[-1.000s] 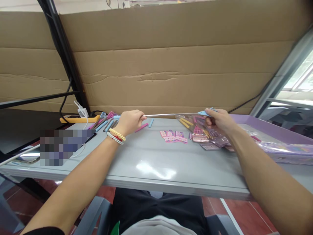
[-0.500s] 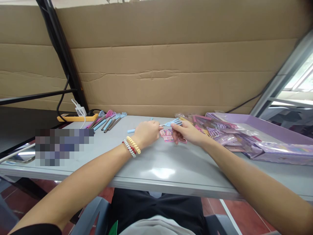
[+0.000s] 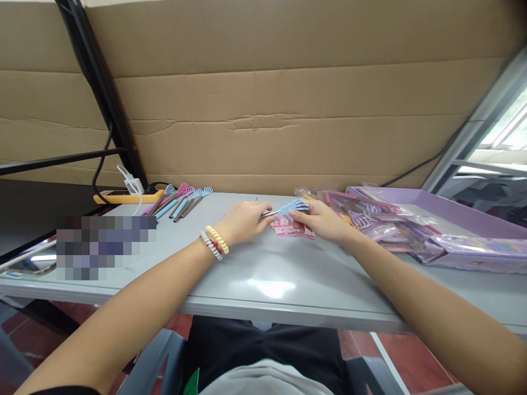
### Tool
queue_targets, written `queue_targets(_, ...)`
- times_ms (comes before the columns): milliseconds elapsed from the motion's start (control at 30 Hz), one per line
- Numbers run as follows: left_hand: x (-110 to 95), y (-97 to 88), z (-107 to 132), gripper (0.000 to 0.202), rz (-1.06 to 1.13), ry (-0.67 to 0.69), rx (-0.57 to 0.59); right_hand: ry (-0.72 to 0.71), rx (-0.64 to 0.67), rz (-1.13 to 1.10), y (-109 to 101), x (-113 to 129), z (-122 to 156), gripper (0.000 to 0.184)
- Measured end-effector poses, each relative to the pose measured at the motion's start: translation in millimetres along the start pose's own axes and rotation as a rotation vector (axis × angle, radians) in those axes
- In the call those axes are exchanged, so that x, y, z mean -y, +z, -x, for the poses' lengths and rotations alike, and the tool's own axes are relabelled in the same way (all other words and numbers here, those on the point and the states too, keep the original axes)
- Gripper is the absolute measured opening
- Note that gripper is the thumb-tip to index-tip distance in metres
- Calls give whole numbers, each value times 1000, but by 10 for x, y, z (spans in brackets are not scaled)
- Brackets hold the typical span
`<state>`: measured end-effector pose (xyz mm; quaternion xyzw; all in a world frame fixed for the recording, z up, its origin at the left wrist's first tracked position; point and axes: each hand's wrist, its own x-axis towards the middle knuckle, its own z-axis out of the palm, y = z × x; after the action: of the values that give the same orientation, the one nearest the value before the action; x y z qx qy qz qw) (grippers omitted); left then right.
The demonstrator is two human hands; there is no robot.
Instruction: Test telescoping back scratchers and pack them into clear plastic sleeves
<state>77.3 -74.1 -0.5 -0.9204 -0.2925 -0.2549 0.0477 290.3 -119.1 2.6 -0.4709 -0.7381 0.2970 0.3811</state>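
My left hand (image 3: 242, 219) and my right hand (image 3: 319, 218) both grip one blue telescopic back scratcher (image 3: 288, 208) above the middle of the grey table (image 3: 263, 274). The left fingers are closed on its handle end. Its blue claw head is pinched in the right fingers. The metal rod between them is short, pushed together. Small pink printed cards (image 3: 290, 227) lie on the table just under the hands.
Several finished scratchers (image 3: 181, 198) lie in a row at the back left beside a yellow power strip (image 3: 129, 196). A pile of clear bags with scratchers (image 3: 362, 216) and a purple tray (image 3: 453, 219) sit on the right. A cardboard wall stands behind.
A second ago the scratcher was stretched long between my hands held far apart. My hands have come together and the rod has collapsed to a short length.
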Motion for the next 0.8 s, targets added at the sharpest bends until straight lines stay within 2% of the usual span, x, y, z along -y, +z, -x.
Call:
queue_targets(100,46,-34,21,30,21,25,58,33,-102,-40,-48,-47,-16,57)
queue_targets(233,126,-90,43,31,19,76,193,66,-252,-153,-179,-93,-21,60)
queue_targets(300,149,-103,45,36,2,74,213,83,-244,-200,-249,-101,-11,61)
queue_targets(400,145,-96,41,37,-48,38,165,126,-183,-206,-316,-129,3,60)
queue_targets(667,72,-27,64,33,-67,-10,136,202,-7,-241,-293,-238,18,60)
queue_targets(733,57,-31,61,32,-14,-30,116,173,-28,-276,-266,-202,10,60)
queue_targets(800,21,-35,48,31,65,-60,79,112,-119,-344,-213,-146,-10,60)
